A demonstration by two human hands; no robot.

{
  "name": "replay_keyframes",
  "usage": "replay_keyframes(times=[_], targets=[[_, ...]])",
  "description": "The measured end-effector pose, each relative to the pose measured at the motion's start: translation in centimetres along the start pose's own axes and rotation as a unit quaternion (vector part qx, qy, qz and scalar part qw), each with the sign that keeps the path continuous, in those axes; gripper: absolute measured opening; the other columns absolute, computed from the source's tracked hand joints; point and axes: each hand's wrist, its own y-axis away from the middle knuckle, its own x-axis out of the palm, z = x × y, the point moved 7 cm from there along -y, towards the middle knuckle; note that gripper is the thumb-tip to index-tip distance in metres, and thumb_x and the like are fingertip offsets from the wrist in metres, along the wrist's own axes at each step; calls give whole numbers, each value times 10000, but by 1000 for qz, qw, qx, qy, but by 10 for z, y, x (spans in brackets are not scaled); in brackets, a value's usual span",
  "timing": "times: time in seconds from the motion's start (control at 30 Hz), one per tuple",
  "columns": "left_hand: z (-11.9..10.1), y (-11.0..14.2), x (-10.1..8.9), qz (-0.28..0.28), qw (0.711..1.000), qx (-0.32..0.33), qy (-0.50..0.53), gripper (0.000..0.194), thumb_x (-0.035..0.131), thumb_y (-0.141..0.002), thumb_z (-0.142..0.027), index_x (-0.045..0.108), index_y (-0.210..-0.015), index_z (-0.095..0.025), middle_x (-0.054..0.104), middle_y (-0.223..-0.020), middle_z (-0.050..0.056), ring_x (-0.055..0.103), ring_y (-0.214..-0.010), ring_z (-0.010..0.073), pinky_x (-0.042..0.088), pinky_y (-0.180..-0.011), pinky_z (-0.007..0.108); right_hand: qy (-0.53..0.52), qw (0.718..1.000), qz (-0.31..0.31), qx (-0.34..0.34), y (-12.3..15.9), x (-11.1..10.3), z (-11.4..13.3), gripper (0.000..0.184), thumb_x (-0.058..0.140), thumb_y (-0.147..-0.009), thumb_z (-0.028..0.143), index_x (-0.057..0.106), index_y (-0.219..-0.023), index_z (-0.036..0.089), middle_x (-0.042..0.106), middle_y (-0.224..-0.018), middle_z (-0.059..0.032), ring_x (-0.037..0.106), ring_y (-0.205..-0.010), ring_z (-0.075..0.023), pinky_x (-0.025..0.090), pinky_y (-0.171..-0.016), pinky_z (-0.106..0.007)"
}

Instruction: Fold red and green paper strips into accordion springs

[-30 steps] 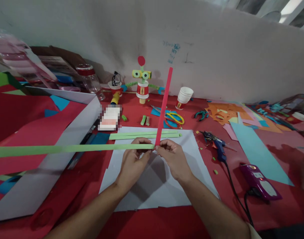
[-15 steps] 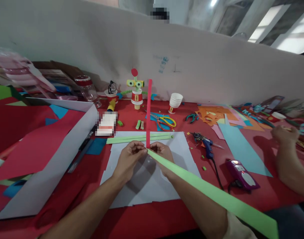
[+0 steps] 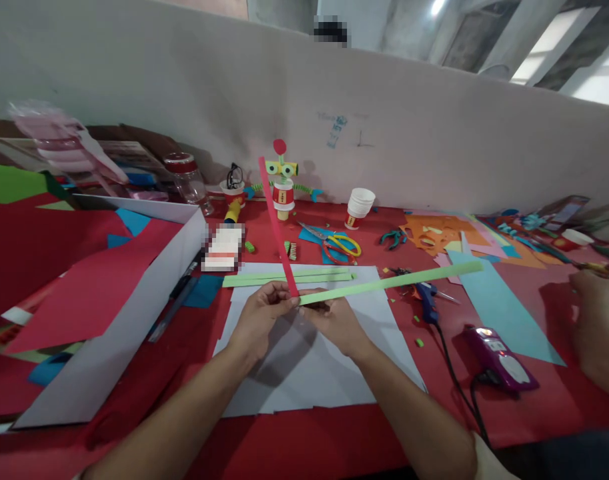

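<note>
A red paper strip [image 3: 276, 223] and a light green paper strip [image 3: 384, 283] meet end to end between my hands, over white paper sheets [image 3: 309, 380]. My left hand [image 3: 257, 319] pinches the joint between thumb and fingers. Close beside it, my right hand [image 3: 339, 323] has its fingers curled at the green strip's near end, partly hidden behind it. The red strip rises away, leaning left, while the green one stretches out to the right. Further green strips [image 3: 269, 277] lie along the far edge of the sheets.
A glue gun [image 3: 427, 303], its cord and a purple power box [image 3: 502, 360] lie to the right. Scissors [image 3: 337, 240], a paper-cup figure [image 3: 283, 193] and stacked cups [image 3: 358, 207] stand beyond. At left is a box of coloured paper [image 3: 109, 327]. Another person's hand [image 3: 597, 300] is far right.
The green strip has swung from pointing back over my right forearm to pointing right and slightly away. The red strip has tilted from upright to the left. Both hands remain at the joint.
</note>
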Motion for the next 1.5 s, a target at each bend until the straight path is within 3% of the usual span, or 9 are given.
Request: replay_keyframes(times=[0.1, 0.17, 0.37, 0.63, 0.8, 0.93, 1.13, 1.5], targets=[[1, 0, 3, 17, 1000, -12, 12, 198, 765, -595, -202, 676, -769, -171, 649, -722, 0, 566, -686, 120, 424, -685, 242, -39, 997, -35, 49, 0, -3, -7, 101, 662, -717, 269, 702, -760, 187, 677, -731, -15, 593, -722, -170, 463, -690, -294], [2, 1, 4, 23, 999, -24, 19, 173, 751, -612, -199, 686, -768, -166, 660, -739, 9, 570, -688, 121, 423, -688, 247, -50, 994, -52, 77, -1, -6, -10, 129, 668, -707, 288, 681, -659, 169, 657, -660, -12, 573, -669, -157, 446, -661, -285], [5, 1, 5, 37, 999, -33, 22, 100, 699, -650, -149, 674, -745, -167, 642, -700, -2, 551, -636, 103, 414, -639, 236, -76, 991, -61, 94, -3, -11, -9, 136, 681, -695, 295, 687, -700, 159, 626, -607, 9, 542, -612, -128, 403, -632, -268], [3, 5, 8, 42, 999, -33, -3, 109, 734, -656, -200, 681, -743, -163, 655, -695, 8, 561, -650, 111, 431, -649, 237, -70, 995, -39, 64, -4, -11, -9, 112, 684, -710, 286, 677, -716, 174, 621, -651, 17, 548, -645, -128, 414, -655, -268], [0, 4, 9, 50, 998, -32, -23, 93, 747, -648, -213, 698, -704, -157, 671, -683, 21, 582, -668, 124, 442, -635, 233, -81, 993, -33, 80, -3, -9, -7, 214, 637, -765, 340, 638, -635, 171, 586, -599, 15, 520, -614, -118, 395, -630, -257], [6, 3, 8, 47, 996, -67, 26, 121, 777, -603, -191, 698, -690, -164, 669, -690, 7, 584, -664, 116, 455, -650, 232, -147, 985, -34, 80, -3, -7, -7, 138, 658, -748, 320, 659, -782, 186, 590, -670, 17, 511, -618, -110, 403, -626, -249], [6, 5, 9, 53, 997, -64, 9, 93, 762, -630, -182, 700, -695, -156, 657, -653, 9, 578, -636, 109, 437, -623, 221, -27, 996, -83, 0, -2, -16, 2, 167, 635, -778, 333, 620, -701, 185, 559, -632, 26, 522, -619, -121, 407, -612, -246], [-1, 6, 12, 54, 998, -40, -2, 133, 757, -629, -182, 663, -718, -155, 632, -620, -5, 560, -609, 105, 426, -600, 226, -12, 994, -109, 7, -2, -21, 3, 235, 607, -808, 350, 587, -643, 182, 517, -550, 39, 492, -544, -103, 385, -562, -231]])
